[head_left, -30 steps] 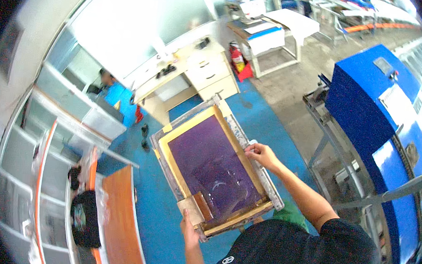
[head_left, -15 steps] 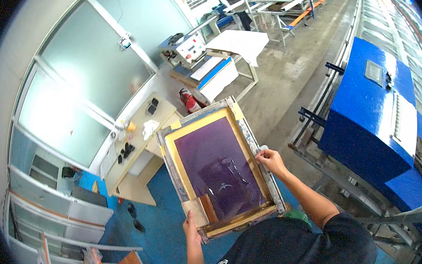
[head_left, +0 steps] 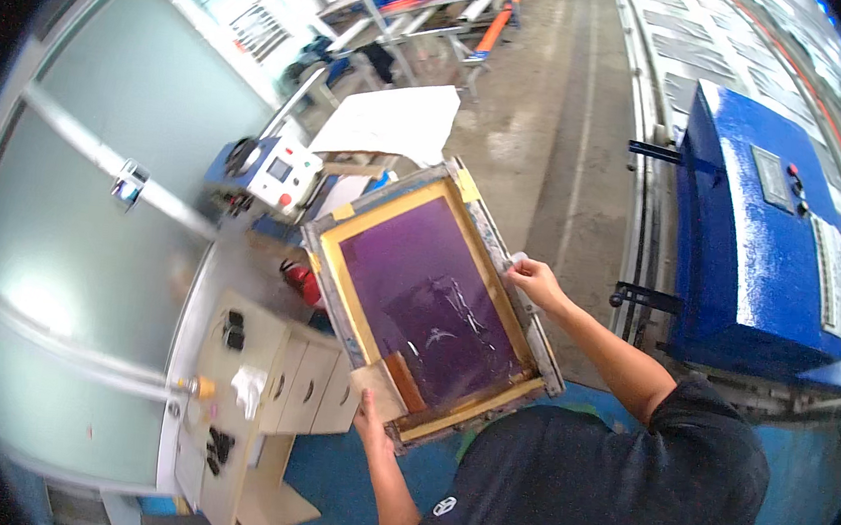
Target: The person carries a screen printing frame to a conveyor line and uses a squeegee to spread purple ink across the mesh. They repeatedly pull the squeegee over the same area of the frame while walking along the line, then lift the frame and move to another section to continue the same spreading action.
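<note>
In front of my body I carry a screen-printing frame (head_left: 468, 408), tilted, with a worn rim, yellow borders and a dark purple mesh with glossy wet-looking streaks. My left hand (head_left: 372, 424) is closed at the lower left corner. It also presses against a squeegee (head_left: 378, 389), with a pale wooden handle and a brown blade, which lies over the frame's edge. On the right rail, my right hand (head_left: 537, 282) grips the frame with fingers pinched. Something small and pale shows by those fingertips, too small to name.
At left stands a pale desk (head_left: 267, 354) with drawers, below a frosted glass partition (head_left: 90, 264). A red fire extinguisher (head_left: 301, 282) and a control box (head_left: 273, 172) are beyond it. On the right, a large blue machine (head_left: 717, 248) sits along a long rail.
My view has turned and moved forward, so the desk and control box shift left and nearer. The frame stays in both hands, at much the same tilt.
</note>
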Demonstrator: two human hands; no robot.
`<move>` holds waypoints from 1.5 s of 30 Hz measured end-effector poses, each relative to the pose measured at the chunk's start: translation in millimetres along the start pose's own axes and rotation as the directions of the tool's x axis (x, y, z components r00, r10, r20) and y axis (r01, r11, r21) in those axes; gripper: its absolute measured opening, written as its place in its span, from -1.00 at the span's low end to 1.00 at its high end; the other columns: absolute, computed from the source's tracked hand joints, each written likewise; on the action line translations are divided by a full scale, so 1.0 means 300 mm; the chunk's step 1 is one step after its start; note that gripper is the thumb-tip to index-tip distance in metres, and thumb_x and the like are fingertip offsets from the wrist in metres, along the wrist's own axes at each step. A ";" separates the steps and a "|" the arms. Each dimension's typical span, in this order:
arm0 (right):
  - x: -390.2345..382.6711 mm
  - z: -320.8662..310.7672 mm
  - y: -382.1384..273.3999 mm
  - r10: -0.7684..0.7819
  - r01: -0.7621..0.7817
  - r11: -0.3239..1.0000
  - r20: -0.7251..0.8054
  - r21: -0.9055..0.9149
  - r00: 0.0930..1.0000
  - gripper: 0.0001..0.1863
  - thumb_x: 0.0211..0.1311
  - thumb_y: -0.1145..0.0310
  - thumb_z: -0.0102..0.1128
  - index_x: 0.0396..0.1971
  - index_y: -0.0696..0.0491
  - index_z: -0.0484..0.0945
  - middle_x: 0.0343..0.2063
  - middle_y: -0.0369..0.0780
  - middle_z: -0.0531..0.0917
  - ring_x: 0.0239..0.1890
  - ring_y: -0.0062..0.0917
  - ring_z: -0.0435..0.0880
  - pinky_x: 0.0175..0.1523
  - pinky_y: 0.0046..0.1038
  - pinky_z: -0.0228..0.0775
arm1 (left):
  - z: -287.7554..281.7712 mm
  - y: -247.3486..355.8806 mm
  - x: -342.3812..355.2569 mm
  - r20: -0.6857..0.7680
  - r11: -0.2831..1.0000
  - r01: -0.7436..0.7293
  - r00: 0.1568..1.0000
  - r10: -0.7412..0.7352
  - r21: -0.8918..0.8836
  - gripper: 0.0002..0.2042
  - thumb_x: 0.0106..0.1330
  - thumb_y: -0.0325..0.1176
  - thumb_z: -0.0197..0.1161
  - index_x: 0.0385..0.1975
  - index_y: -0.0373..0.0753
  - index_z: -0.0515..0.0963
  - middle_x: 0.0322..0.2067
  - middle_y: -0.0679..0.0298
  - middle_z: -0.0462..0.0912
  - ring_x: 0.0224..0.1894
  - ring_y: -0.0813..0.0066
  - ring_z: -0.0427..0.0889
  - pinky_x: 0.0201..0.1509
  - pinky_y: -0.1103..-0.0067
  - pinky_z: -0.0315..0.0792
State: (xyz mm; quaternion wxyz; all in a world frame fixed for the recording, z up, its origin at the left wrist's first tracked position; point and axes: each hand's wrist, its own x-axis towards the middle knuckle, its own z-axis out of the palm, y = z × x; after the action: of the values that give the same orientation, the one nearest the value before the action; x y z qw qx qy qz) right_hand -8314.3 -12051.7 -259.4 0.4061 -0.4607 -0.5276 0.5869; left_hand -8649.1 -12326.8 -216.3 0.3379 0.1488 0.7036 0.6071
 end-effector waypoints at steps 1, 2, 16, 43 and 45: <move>0.037 -0.008 -0.023 0.004 -0.003 1.000 -0.029 0.021 1.000 -0.85 0.31 0.33 0.34 -0.32 0.11 0.65 -0.40 -0.37 0.68 -0.30 -0.72 0.58 -0.11 -0.57 0.41 | 0.043 0.026 0.080 0.043 0.999 0.034 0.999 -0.034 0.004 -0.35 0.40 0.07 0.32 0.14 -0.49 0.51 0.05 0.09 0.64 0.03 0.33 0.66 0.09 0.39 0.54; 0.081 -0.017 -0.053 -0.002 0.005 0.999 -0.064 0.053 0.998 -0.85 0.32 0.32 0.35 -0.31 0.10 0.65 -0.41 -0.39 0.67 -0.30 -0.73 0.57 -0.11 -0.58 0.40 | 0.087 0.047 0.146 0.085 1.000 -0.017 0.996 0.019 -0.018 -0.35 0.39 0.10 0.32 0.13 -0.47 0.51 0.05 0.07 0.64 0.03 0.30 0.67 0.09 0.36 0.55; 0.509 -0.473 0.095 0.047 0.000 0.997 -0.654 0.072 0.755 -0.80 0.33 0.29 0.36 -0.27 0.13 0.70 -0.39 -0.38 0.69 -0.33 -0.74 0.58 -0.16 -0.57 0.42 | 1.113 0.242 0.834 0.570 0.971 -0.013 0.812 -0.129 0.239 -0.27 0.35 0.16 0.33 0.18 -0.48 0.49 0.10 0.09 0.62 0.14 0.25 0.61 0.27 0.34 0.43; 2.000 -1.477 -0.216 -0.055 0.123 0.992 -0.747 0.036 0.663 -0.78 0.40 0.27 0.25 -0.12 0.10 0.64 -0.29 -0.36 0.69 -0.18 -0.73 0.58 -0.01 -0.53 0.44 | 3.140 0.489 1.808 0.774 0.960 -0.095 0.615 -0.151 0.262 -0.21 0.41 0.14 0.26 0.36 -0.46 0.32 0.33 0.00 0.42 0.30 0.12 0.46 0.36 0.24 0.35; 1.912 -1.508 -0.174 0.032 0.111 0.987 -0.820 0.116 0.572 -0.81 0.44 0.31 0.23 -0.10 0.09 0.64 -0.25 -0.36 0.68 -0.14 -0.73 0.58 0.07 -0.56 0.43 | 3.225 0.421 1.797 0.802 0.944 -0.076 0.551 -0.229 0.321 -0.23 0.41 0.14 0.27 0.32 -0.48 0.36 0.27 0.01 0.49 0.25 0.17 0.52 0.33 0.27 0.39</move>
State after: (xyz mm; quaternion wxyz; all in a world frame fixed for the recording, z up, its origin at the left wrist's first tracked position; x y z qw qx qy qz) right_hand -8017.1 -11382.5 -280.4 0.6514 -0.6348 -0.2431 0.3371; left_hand -8431.7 -11235.8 -287.9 0.6269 0.4388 0.5546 0.3268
